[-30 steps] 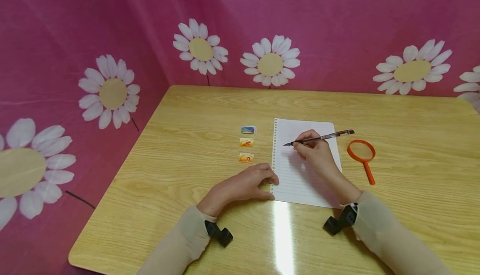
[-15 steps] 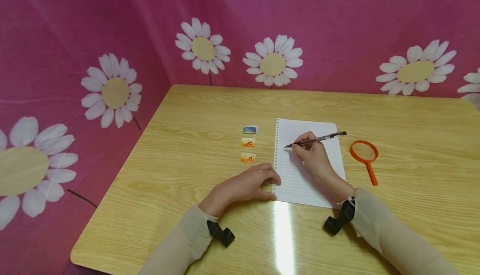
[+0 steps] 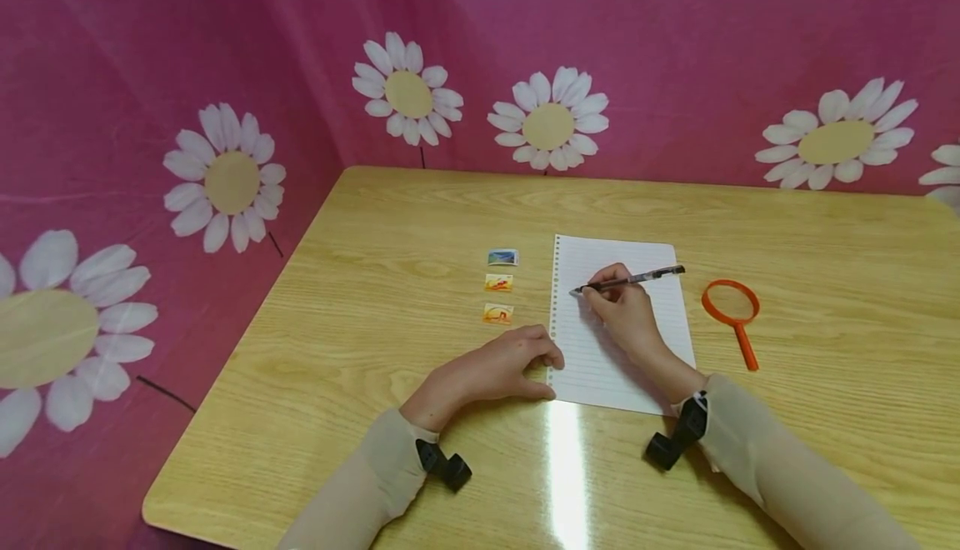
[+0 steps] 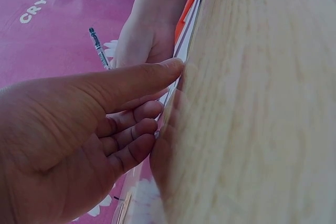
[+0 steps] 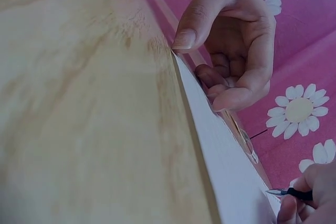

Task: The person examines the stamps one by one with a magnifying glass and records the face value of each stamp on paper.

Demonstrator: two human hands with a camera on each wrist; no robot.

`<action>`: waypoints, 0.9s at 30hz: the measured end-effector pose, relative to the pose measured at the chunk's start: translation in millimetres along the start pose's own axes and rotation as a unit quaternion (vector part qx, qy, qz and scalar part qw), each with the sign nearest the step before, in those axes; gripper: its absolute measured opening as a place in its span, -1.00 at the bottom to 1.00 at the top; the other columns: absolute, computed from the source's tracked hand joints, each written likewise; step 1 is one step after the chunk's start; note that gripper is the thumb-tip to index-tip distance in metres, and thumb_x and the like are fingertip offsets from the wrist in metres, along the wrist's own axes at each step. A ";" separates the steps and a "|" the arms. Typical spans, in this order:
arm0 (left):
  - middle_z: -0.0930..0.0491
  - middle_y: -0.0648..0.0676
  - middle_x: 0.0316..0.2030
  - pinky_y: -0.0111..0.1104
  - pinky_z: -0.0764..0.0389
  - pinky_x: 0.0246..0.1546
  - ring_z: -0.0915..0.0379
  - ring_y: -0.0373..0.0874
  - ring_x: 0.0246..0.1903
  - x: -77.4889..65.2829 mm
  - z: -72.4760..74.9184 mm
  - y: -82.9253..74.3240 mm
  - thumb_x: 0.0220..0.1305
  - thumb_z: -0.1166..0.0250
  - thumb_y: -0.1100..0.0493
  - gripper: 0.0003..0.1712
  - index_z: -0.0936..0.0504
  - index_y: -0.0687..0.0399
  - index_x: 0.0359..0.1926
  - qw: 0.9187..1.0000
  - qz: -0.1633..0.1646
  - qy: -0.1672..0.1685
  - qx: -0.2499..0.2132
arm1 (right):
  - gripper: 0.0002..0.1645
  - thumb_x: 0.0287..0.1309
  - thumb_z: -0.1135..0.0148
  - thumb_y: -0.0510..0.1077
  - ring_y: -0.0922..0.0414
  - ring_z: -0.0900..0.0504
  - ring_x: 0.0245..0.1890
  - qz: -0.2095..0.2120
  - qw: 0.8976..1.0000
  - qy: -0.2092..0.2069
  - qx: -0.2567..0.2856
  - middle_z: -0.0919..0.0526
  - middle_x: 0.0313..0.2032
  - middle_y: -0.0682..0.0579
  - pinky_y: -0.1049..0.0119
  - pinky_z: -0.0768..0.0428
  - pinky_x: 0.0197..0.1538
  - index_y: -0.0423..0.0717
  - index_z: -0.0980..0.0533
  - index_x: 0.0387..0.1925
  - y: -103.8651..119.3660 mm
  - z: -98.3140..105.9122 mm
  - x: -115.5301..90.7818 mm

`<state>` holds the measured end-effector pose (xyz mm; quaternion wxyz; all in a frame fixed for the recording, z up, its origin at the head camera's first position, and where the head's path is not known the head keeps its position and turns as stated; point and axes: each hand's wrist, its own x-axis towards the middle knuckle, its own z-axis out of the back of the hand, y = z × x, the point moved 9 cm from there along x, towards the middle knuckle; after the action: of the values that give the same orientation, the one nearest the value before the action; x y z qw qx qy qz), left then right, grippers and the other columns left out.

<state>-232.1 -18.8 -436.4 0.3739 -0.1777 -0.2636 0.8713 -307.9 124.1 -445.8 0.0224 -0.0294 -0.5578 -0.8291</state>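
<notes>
My right hand (image 3: 633,317) pinches a clear-barrelled pen with a dark grip (image 3: 656,274), its tip at the upper left part of a lined, hole-punched sheet of paper (image 3: 615,392). In the right wrist view the pen's dark grip (image 5: 301,194) shows between the fingertips, the point right at the sheet. My left hand (image 3: 487,371) rests at the sheet's lower left edge. Its thumb is stretched out and its other fingers bend loosely, with fingertips on the paper's margin. Up close, the left wrist view shows this hand (image 4: 68,129) with nothing between thumb and fingers.
Left of the sheet lie three small picture cards in a column: a blue one (image 3: 502,257), a yellow one (image 3: 498,282) and another yellow one (image 3: 498,313). An orange magnifying glass (image 3: 746,347) lies to its right. A pink flowered curtain (image 3: 660,33) hangs behind the wooden table (image 3: 360,283).
The pen's back end has swung a little to the left, while its tip stays near the same part of the sheet. The left hand keeps its place; the whole view has shifted slightly.
</notes>
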 end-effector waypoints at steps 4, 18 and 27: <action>-0.52 0.04 -0.06 -0.49 -0.42 -0.03 -0.37 -0.23 -0.16 0.0 0.0 -0.1 0.19 -0.42 0.10 -0.65 -0.64 0.11 -0.03 1.000 -0.001 0.000 0.002 | -0.82 0.24 -0.21 -0.29 0.38 -0.37 -0.60 0.013 1.000 0.003 -0.011 -0.47 -0.49 0.07 0.49 -0.36 -0.52 -0.29 -0.42 -0.17 5.4 -0.4 -1.3; -0.53 0.04 -0.06 -0.47 -0.42 -0.02 -0.37 -0.21 -0.15 -0.8 0.5 -0.6 0.19 -0.42 0.11 -0.65 -0.64 0.11 -0.02 1.000 -0.001 0.002 -0.003 | -0.85 0.22 -0.19 -0.26 0.39 -0.36 -0.60 -0.008 1.000 -0.017 -0.023 -0.43 -0.56 0.19 0.48 -0.36 -0.50 -0.23 -0.42 -0.22 -2.9 4.1 -1.9; -0.52 0.02 -0.05 -0.50 -0.43 -0.02 -0.36 -0.26 -0.16 0.7 -1.1 1.4 0.18 -0.43 0.10 -0.64 -0.64 0.09 -0.02 1.000 0.007 0.006 -0.002 | -0.86 0.23 -0.16 -0.26 0.36 -0.39 -0.63 -0.010 1.000 -0.025 0.007 -0.44 -0.60 0.25 0.46 -0.37 -0.54 -0.23 -0.40 -0.22 -5.6 5.8 -2.0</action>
<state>-232.7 -18.8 -438.2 0.3690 -0.1853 -0.2621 0.8722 -306.2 131.7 -448.9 0.0009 -0.0442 -0.5641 -0.8245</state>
